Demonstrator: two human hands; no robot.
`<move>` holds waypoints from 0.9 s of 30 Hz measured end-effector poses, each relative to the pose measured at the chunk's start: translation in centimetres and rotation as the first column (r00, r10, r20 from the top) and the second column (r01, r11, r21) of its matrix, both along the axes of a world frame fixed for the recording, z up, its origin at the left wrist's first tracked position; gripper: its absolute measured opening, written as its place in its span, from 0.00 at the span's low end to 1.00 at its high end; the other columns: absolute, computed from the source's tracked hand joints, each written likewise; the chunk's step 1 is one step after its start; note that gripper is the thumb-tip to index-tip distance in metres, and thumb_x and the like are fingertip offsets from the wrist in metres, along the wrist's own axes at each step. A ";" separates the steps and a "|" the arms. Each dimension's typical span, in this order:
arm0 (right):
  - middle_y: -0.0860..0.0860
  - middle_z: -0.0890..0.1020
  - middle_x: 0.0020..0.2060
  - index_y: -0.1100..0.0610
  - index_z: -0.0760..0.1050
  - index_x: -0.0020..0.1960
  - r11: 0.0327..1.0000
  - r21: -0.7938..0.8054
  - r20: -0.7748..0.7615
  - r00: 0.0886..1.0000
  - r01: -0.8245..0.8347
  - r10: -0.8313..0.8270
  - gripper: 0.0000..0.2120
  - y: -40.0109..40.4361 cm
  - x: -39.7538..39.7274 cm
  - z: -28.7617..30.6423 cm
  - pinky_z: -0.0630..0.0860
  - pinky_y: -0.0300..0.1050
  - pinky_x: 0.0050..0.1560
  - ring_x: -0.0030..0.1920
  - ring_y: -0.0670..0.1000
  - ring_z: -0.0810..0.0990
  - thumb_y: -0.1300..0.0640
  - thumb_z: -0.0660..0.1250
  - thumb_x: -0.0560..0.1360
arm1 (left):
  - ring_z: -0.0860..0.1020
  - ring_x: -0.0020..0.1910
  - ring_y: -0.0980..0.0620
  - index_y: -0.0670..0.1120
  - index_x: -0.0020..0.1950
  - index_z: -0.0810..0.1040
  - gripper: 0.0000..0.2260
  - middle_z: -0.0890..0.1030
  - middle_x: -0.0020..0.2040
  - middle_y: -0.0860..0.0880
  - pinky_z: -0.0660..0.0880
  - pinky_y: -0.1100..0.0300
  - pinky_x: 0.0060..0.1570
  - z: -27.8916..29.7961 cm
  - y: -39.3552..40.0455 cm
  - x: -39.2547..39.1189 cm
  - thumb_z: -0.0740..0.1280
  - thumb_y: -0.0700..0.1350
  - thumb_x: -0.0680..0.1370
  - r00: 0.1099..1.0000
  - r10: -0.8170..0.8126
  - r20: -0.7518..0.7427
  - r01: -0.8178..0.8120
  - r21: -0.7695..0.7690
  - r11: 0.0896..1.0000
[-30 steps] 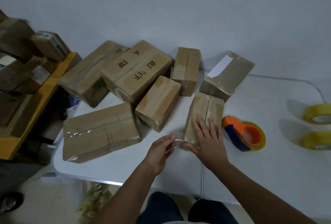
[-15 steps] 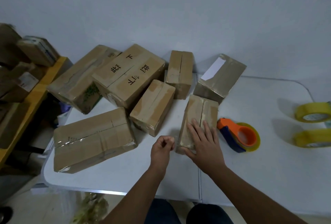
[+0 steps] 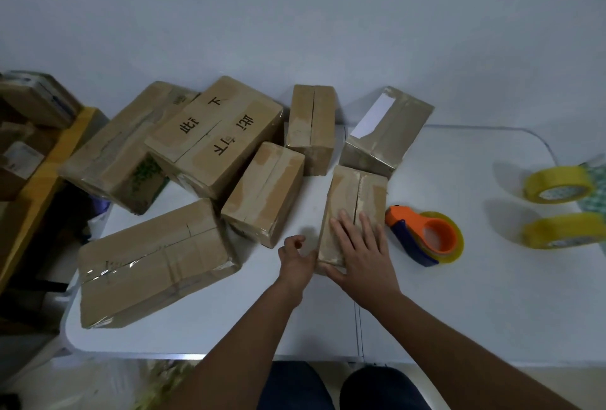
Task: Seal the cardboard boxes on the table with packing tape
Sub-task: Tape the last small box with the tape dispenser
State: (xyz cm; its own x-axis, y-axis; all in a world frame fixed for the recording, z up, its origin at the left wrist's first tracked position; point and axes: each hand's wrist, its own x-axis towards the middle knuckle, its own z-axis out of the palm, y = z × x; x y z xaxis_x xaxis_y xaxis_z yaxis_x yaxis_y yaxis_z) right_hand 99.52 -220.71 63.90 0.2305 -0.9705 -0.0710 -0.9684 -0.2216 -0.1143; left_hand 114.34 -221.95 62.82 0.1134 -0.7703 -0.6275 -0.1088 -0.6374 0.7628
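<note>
While the right hand (image 3: 359,255) lies flat on top of the small box (image 3: 352,212), fingers straight and spread across its centre seam, the left hand (image 3: 296,262) sits against that box's near left corner with its fingers curled; whether they pinch anything there cannot be told. This small box stands on the white table (image 3: 459,311), near the front edge. Just right of the box lies the orange tape dispenser (image 3: 426,235), close to it but apart. Well to the right of the box, two yellow tape rolls (image 3: 557,184) rest on the table, one behind the other. Just behind the box and to its right is a tilted box with a white label (image 3: 387,134). Behind the box and slightly left is an upright narrow box (image 3: 311,127). Left of the box, another brown box (image 3: 265,191) lies at an angle, apart from it. Farther left sit a box with black printed characters (image 3: 216,134), a long box (image 3: 121,150) leaning behind that, and a big taped box (image 3: 154,262) nearest the front edge. Beyond the table's left end, a yellow shelf (image 3: 49,163) carries more boxes.
</note>
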 end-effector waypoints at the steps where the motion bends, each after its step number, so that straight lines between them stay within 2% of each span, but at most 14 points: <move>1: 0.49 0.54 0.79 0.51 0.53 0.79 1.000 0.000 -0.004 1.000 -0.004 0.004 0.39 0.0 0.0 0.0 0.46 0.60 0.75 0.79 0.57 0.48 0.29 0.47 0.75 | 0.74 0.57 0.49 0.50 0.61 0.72 0.10 0.72 0.60 0.49 0.72 0.60 0.50 0.1 -0.5 0.2 0.66 0.43 0.81 1.000 -0.012 0.021 0.013 -0.003 1.000; 3: 0.49 0.54 0.79 0.50 0.53 0.79 1.000 0.001 -0.008 1.000 -0.010 0.010 0.40 -0.1 -0.2 0.0 0.46 0.60 0.75 0.79 0.57 0.48 0.29 0.47 0.75 | 0.78 0.55 0.48 0.47 0.54 0.79 0.04 0.80 0.54 0.49 0.74 0.62 0.48 1.1 -0.5 1.0 0.65 0.42 0.81 0.999 0.010 0.052 -0.009 -0.033 0.999; 5: 0.50 0.55 0.79 0.51 0.53 0.79 1.000 0.006 -0.009 1.000 -0.008 0.008 0.40 -0.1 -0.2 0.0 0.47 0.60 0.75 0.79 0.58 0.49 0.29 0.47 0.75 | 0.81 0.54 0.50 0.50 0.50 0.82 0.09 0.84 0.50 0.51 0.76 0.62 0.52 2.3 0.5 1.8 0.63 0.42 0.82 0.998 0.028 0.060 -0.022 -0.094 0.995; 7: 0.51 0.56 0.78 0.51 0.55 0.79 1.000 0.013 -0.012 1.000 -0.010 0.010 0.39 -0.2 0.0 0.0 0.48 0.61 0.75 0.78 0.59 0.50 0.29 0.47 0.76 | 0.81 0.53 0.56 0.53 0.54 0.83 0.13 0.84 0.53 0.56 0.75 0.68 0.52 3.4 1.9 1.7 0.61 0.40 0.83 0.998 -0.054 0.019 0.056 -0.139 0.989; 9: 0.51 0.57 0.78 0.52 0.56 0.79 1.000 0.016 -0.015 1.000 -0.008 0.008 0.39 -0.2 -0.1 -0.2 0.49 0.62 0.74 0.78 0.59 0.50 0.29 0.47 0.76 | 0.77 0.53 0.60 0.52 0.67 0.78 0.18 0.80 0.59 0.57 0.71 0.77 0.48 4.0 3.0 0.6 0.58 0.36 0.83 0.970 -0.206 0.126 0.225 -0.160 0.961; 11: 0.51 0.56 0.79 0.52 0.55 0.79 1.000 0.018 -0.017 1.000 -0.005 0.005 0.39 -0.2 -0.1 -0.3 0.49 0.62 0.75 0.78 0.59 0.49 0.29 0.48 0.76 | 0.76 0.58 0.55 0.50 0.77 0.66 0.24 0.76 0.66 0.50 0.73 0.71 0.54 4.0 3.5 -0.2 0.56 0.34 0.82 0.914 -0.326 0.241 0.366 -0.147 0.919; 13: 0.51 0.55 0.79 0.52 0.55 0.79 1.000 0.021 -0.009 1.000 -0.002 0.002 0.40 -0.3 0.0 -0.2 0.50 0.63 0.75 0.78 0.59 0.49 0.29 0.49 0.75 | 0.75 0.63 0.48 0.50 0.80 0.58 0.27 0.74 0.70 0.45 0.72 0.65 0.58 3.9 3.4 0.2 0.56 0.34 0.82 0.857 -0.415 0.306 0.468 -0.123 0.875; 16: 0.52 0.56 0.79 0.52 0.55 0.79 0.999 0.029 -0.011 1.000 -0.020 0.020 0.43 -0.2 0.0 -0.2 0.54 0.65 0.74 0.78 0.60 0.51 0.30 0.58 0.72 | 0.76 0.65 0.49 0.52 0.79 0.62 0.25 0.75 0.70 0.47 0.67 0.71 0.57 3.7 2.3 2.1 0.57 0.36 0.83 0.772 -0.515 0.373 0.606 -0.184 0.774; 18: 0.52 0.55 0.79 0.53 0.54 0.79 0.999 0.034 -0.031 0.999 -0.041 0.042 0.48 -0.2 -0.2 -0.1 0.53 0.65 0.74 0.78 0.61 0.51 0.32 0.67 0.68 | 0.79 0.62 0.47 0.53 0.79 0.62 0.25 0.78 0.67 0.47 0.73 0.64 0.57 3.5 1.1 2.8 0.62 0.41 0.83 0.688 -0.565 0.455 0.696 -0.196 0.691; 20: 0.53 0.56 0.78 0.53 0.53 0.79 0.998 0.035 -0.047 0.998 -0.047 0.049 0.52 -0.1 -0.4 -0.1 0.52 0.65 0.74 0.78 0.62 0.51 0.35 0.72 0.65 | 0.80 0.59 0.45 0.51 0.81 0.55 0.31 0.77 0.68 0.44 0.76 0.55 0.57 3.0 -0.1 2.9 0.65 0.46 0.81 0.600 -0.584 0.547 0.755 -0.144 0.640; 22: 0.53 0.55 0.79 0.53 0.52 0.79 0.998 0.038 -0.041 0.998 -0.050 0.051 0.54 -0.2 -0.5 0.0 0.51 0.64 0.74 0.78 0.62 0.51 0.36 0.74 0.63 | 0.79 0.60 0.45 0.49 0.82 0.47 0.38 0.70 0.74 0.44 0.75 0.51 0.61 3.1 -1.3 2.9 0.68 0.47 0.80 0.525 -0.621 0.582 0.803 -0.096 0.589; 24: 0.53 0.55 0.79 0.53 0.51 0.79 0.998 0.043 -0.047 0.997 -0.053 0.055 0.55 -0.2 -0.5 -0.1 0.51 0.64 0.74 0.78 0.62 0.51 0.36 0.74 0.62 | 0.78 0.63 0.45 0.48 0.82 0.43 0.42 0.65 0.78 0.44 0.73 0.52 0.63 3.5 -2.2 3.1 0.69 0.47 0.79 0.453 -0.654 0.606 0.849 -0.069 0.524; 27: 0.54 0.56 0.78 0.53 0.51 0.79 0.997 0.045 -0.043 0.997 -0.061 0.063 0.56 -0.3 -0.4 -0.2 0.52 0.65 0.73 0.77 0.63 0.54 0.34 0.74 0.61 | 0.77 0.63 0.45 0.50 0.82 0.44 0.43 0.64 0.78 0.46 0.73 0.52 0.64 3.9 -2.8 3.2 0.71 0.48 0.78 0.434 -0.677 0.594 0.864 -0.063 0.499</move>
